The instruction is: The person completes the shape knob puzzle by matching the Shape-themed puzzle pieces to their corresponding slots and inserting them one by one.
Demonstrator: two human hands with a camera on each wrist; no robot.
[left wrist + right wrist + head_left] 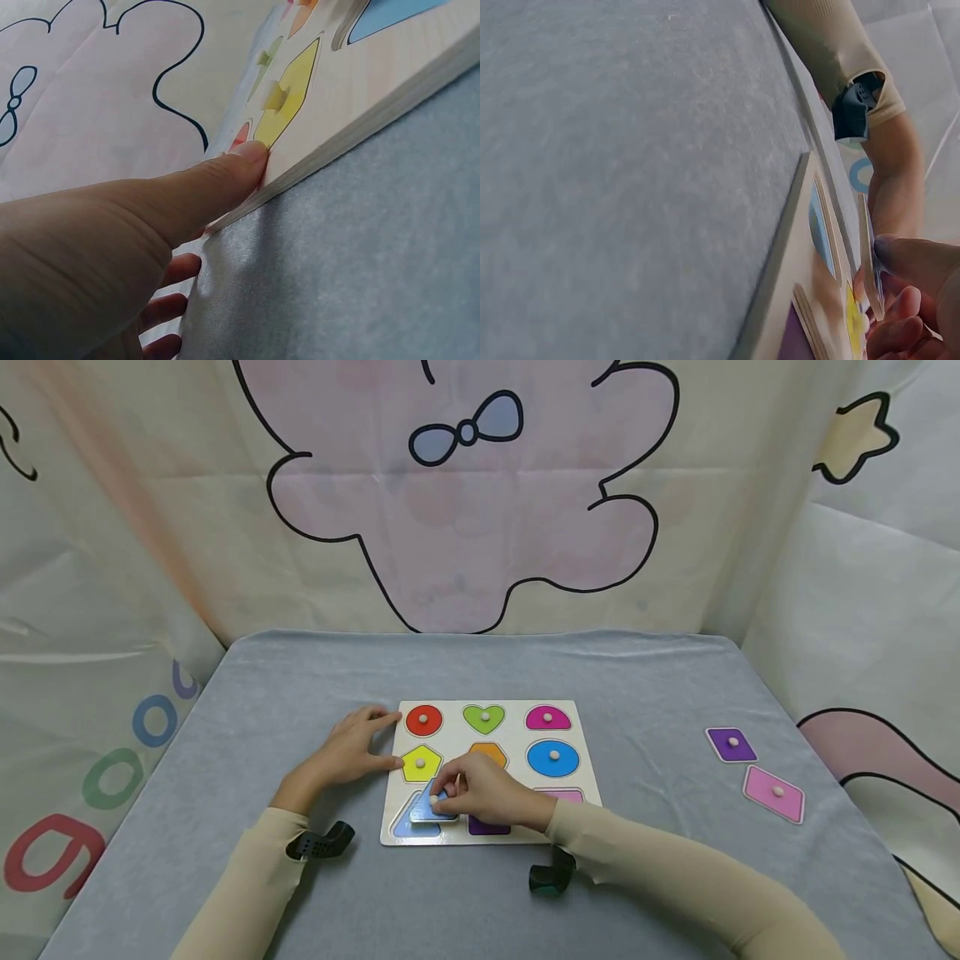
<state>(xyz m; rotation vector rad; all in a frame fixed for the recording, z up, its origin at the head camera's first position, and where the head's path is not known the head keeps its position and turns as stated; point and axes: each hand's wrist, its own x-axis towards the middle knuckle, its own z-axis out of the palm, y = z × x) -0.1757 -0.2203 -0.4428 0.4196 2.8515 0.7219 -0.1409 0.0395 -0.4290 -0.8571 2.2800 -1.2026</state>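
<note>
My right hand (491, 789) pinches a blue triangle piece (423, 811) by its small knob, above the lower left of a white wooden shape puzzle board (457, 777). In the right wrist view the triangle piece (867, 259) is seen edge-on, raised over the board. Under it, partly covered, lies the light blue triangle recess (408, 829). My left hand (348, 749) rests at the board's left edge, fingers extended. In the left wrist view its thumb (244, 161) touches the board beside the yellow pentagon (292, 94). The right hand hides part of the orange hexagon (491, 750).
Red circle (423, 721), green heart (483, 719), magenta half-circle (548, 718) and blue oval (552, 759) pieces sit in the board. Purple (731, 745) and pink (773, 794) knobbed pieces lie on the grey cloth (660, 693) at right. Purple (489, 828) and pink (566, 794) areas show along the board's lower row.
</note>
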